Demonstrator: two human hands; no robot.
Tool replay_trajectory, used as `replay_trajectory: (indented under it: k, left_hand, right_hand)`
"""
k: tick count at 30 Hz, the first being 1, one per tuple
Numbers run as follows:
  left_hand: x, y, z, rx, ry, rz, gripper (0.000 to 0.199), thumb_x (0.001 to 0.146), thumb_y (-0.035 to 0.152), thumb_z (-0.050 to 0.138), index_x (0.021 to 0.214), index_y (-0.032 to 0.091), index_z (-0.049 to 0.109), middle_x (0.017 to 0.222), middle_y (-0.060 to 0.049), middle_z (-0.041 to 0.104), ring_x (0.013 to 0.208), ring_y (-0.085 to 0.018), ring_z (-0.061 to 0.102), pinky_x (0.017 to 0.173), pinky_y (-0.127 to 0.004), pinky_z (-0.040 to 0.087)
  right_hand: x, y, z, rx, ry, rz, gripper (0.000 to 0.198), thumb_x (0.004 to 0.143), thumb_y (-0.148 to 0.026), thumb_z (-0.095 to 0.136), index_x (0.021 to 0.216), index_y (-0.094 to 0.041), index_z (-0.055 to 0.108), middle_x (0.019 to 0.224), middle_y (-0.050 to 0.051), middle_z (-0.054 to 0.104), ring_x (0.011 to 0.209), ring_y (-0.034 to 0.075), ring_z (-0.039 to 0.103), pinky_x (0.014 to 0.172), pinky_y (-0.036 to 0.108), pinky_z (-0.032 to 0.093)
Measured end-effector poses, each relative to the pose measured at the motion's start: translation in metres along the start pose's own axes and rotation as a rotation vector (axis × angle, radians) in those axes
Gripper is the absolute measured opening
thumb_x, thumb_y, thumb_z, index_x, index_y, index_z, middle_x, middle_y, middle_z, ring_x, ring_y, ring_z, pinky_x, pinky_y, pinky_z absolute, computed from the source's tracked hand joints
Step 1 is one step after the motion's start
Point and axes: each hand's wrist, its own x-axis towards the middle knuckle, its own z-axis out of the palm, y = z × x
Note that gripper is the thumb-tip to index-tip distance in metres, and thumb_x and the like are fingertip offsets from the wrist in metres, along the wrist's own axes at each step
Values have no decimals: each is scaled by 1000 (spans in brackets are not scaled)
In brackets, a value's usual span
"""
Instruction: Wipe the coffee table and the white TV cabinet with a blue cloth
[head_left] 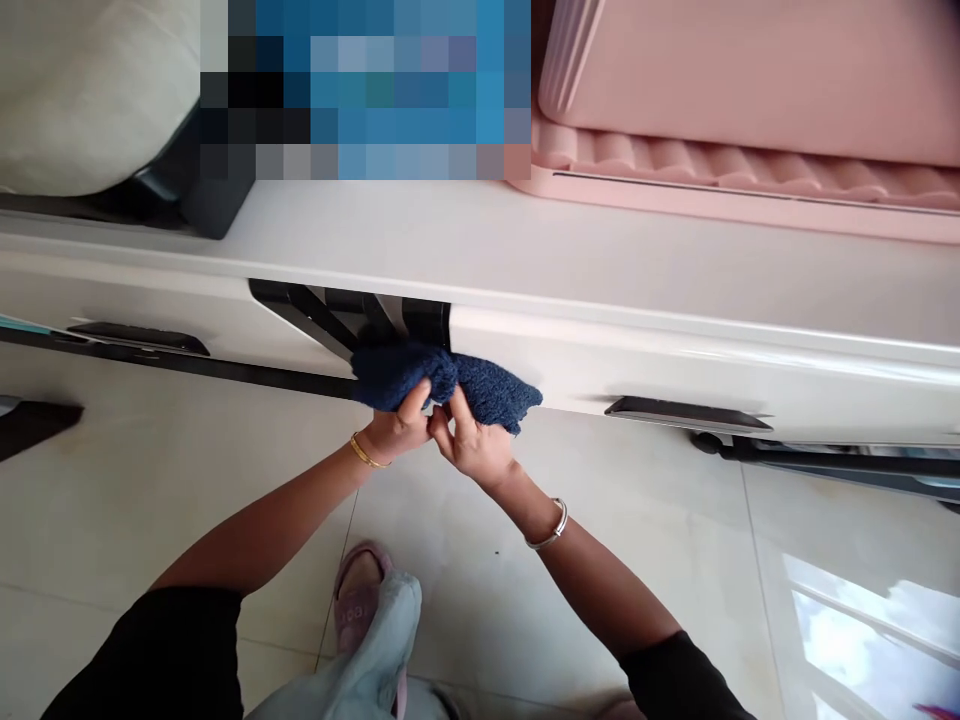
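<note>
A dark blue fuzzy cloth (491, 390) is bunched between my two hands in front of the white cabinet (525, 345). My left hand (401, 425) is closed on its left part, the thumb lying over the fabric. Close beside it, my right hand (472, 440) grips the right part, with a few fingers pressed into the fold. The hands nearly touch each other. Behind the cloth is a black slatted section (337, 305) of the cabinet front, and the cloth covers its lower edge. Most of my fingertips are hidden by the fabric.
A pink ribbed container (720, 190) stands on the cabinet top at right. On the left are a pale rounded object (90, 90) and a black base (217, 205). Dark handles (686, 412) jut from the drawer fronts. Pale tiles (637, 560) cover the floor, where my slippered foot (358, 600) stands.
</note>
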Motion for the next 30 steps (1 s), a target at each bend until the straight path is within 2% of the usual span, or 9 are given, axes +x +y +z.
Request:
replay_trajectory:
  k: [3, 7, 10, 13, 16, 19, 23, 27, 30]
  left_hand:
    - [4, 13, -9, 44, 117, 253, 42, 86, 28, 75, 124, 18, 60, 105, -11, 75, 100, -27, 76, 94, -39, 59]
    - [29, 20, -14, 117, 206, 250, 39, 91, 36, 71, 121, 15, 61, 105, -13, 75, 101, -28, 76, 95, -40, 59]
    - [45, 27, -18, 111, 226, 60, 45, 95, 47, 65, 123, 12, 59, 113, -17, 74, 115, -30, 72, 103, -44, 56]
    - [56, 38, -33, 40, 187, -47, 54, 97, 53, 62, 129, 10, 56, 126, -21, 69, 125, -32, 67, 111, -49, 51]
    - [63, 44, -51, 12, 160, 12, 61, 94, 56, 65, 134, 12, 53, 129, -20, 68, 126, -33, 66, 111, -49, 51]
    - [60, 44, -59, 32, 175, 68, 67, 89, 53, 72, 140, 16, 49, 128, -15, 68, 121, -32, 69, 105, -47, 56]
    - [51, 41, -51, 44, 217, 105, 76, 87, 42, 74, 149, 18, 38, 125, -13, 68, 115, -30, 72, 100, -43, 59]
    - [54, 40, -44, 91, 347, 131, 75, 84, 33, 77, 148, 20, 40, 122, -11, 69, 115, -30, 71, 103, -45, 56]
    - [54, 44, -43, 124, 366, 140, 75, 83, 33, 78, 147, 18, 42, 122, -12, 69, 117, -30, 70, 103, -44, 57]
  right_hand:
    - [-7, 1, -1, -48, 212, 101, 59, 102, -40, 51, 152, -9, 51, 93, 14, 81, 61, 17, 68, 62, 25, 53]
    - [12, -4, -20, -98, 427, 47, 66, 100, -31, 52, 160, -9, 34, 100, 14, 81, 75, 22, 74, 74, 30, 59]
    - [32, -10, -41, -135, 433, -6, 61, 100, -29, 50, 158, -12, 38, 114, 15, 78, 82, 22, 74, 81, 31, 59]
    - [49, -16, -65, -146, 473, -15, 58, 100, -25, 48, 157, -14, 40, 114, 11, 78, 74, 19, 70, 73, 30, 57]
    - [59, -19, -82, -142, 518, -1, 59, 98, -21, 48, 157, -17, 40, 108, 8, 78, 79, 20, 69, 75, 31, 55]
    - [62, -15, -88, -178, 454, -9, 58, 97, -18, 50, 155, -22, 45, 111, 5, 78, 78, 17, 67, 78, 29, 54]
    - [58, -3, -84, -177, 402, -80, 63, 96, -18, 54, 158, -27, 42, 107, 0, 79, 62, 13, 58, 74, 26, 53]
    - [58, 4, -82, -155, 387, -87, 77, 95, -22, 61, 164, -30, 30, 100, -1, 79, 66, 13, 61, 77, 25, 54]
    - [57, 6, -80, -120, 409, -94, 85, 93, -20, 64, 166, -31, 23, 95, -2, 78, 67, 13, 62, 75, 26, 54]
